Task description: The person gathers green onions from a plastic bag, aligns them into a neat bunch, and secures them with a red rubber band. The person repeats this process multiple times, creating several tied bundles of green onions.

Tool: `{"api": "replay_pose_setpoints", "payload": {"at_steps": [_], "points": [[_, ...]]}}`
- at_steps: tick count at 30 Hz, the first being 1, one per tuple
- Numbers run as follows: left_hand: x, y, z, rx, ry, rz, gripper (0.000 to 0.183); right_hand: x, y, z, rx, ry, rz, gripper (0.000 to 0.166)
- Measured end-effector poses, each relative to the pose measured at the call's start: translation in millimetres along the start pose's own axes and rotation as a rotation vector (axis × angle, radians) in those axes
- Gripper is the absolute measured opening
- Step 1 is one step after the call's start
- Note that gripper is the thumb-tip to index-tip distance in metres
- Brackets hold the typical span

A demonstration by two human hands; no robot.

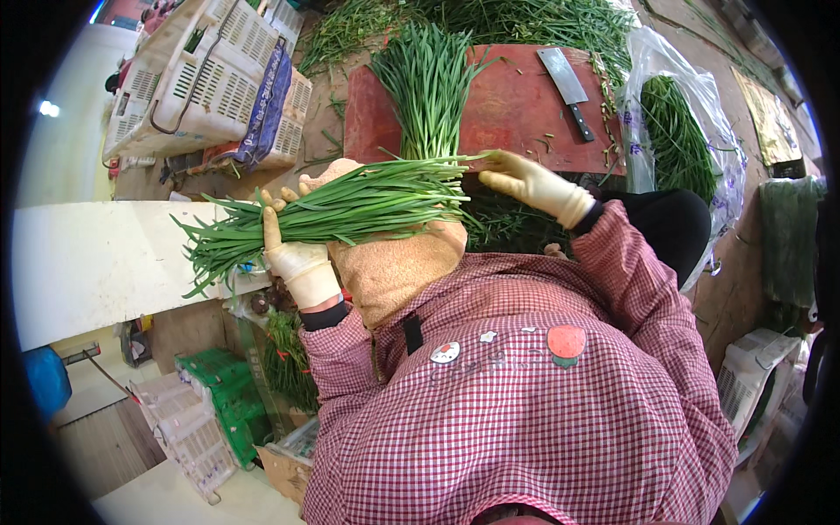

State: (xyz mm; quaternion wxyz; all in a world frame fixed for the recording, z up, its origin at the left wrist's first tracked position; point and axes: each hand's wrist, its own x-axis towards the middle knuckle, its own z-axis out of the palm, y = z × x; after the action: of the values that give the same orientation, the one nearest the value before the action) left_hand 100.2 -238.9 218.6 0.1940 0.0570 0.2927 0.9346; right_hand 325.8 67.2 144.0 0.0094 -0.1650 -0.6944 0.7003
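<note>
My left hand [289, 252], in a pale rubber glove, holds a bunch of green garlic chives [354, 203] across my lap near its leafy end. The pale cut ends point right, towards my gloved right hand [515, 180], whose fingertips touch a thin stalk at the edge of the bunch. Under the bunch lies an orange towel [394, 269] on my leg. A second bunch of chives [430, 85] lies upright in the picture on a red board [502, 118]. A cleaver [566, 82] with a black handle rests at the board's right, with cut bits around it.
Loose chives [531, 26] are heaped beyond the board. A clear plastic bag [636, 131] of greens stands at the right. White plastic crates [216, 85] stand at the upper left, a white tabletop [111, 262] at the left, and a green crate [226, 394] at the lower left.
</note>
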Motion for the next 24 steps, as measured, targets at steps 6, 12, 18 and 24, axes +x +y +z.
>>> {"api": "replay_pose_setpoints", "payload": {"at_steps": [6, 12, 18, 24], "points": [[-23.0, -1.8, 15.7, 0.009, -0.249, -0.007, 0.032, 4.2, -68.1, 26.1, 0.402, -0.199, -0.189, 0.071], [-31.3, 9.3, 7.1, -0.004, -0.091, -0.094, 0.016, 8.5, -68.5, 34.8, 0.164, -0.398, 0.233, 0.072], [-22.8, 11.1, -0.5, 0.062, 0.008, 0.009, 0.008, 1.6, -42.9, 43.0, 0.252, -0.352, 0.219, 0.054], [-33.5, 14.6, -17.4, 0.504, -0.342, 0.088, 0.017, 35.8, -35.0, 11.2, 0.574, 0.021, 0.148, 0.037]]}}
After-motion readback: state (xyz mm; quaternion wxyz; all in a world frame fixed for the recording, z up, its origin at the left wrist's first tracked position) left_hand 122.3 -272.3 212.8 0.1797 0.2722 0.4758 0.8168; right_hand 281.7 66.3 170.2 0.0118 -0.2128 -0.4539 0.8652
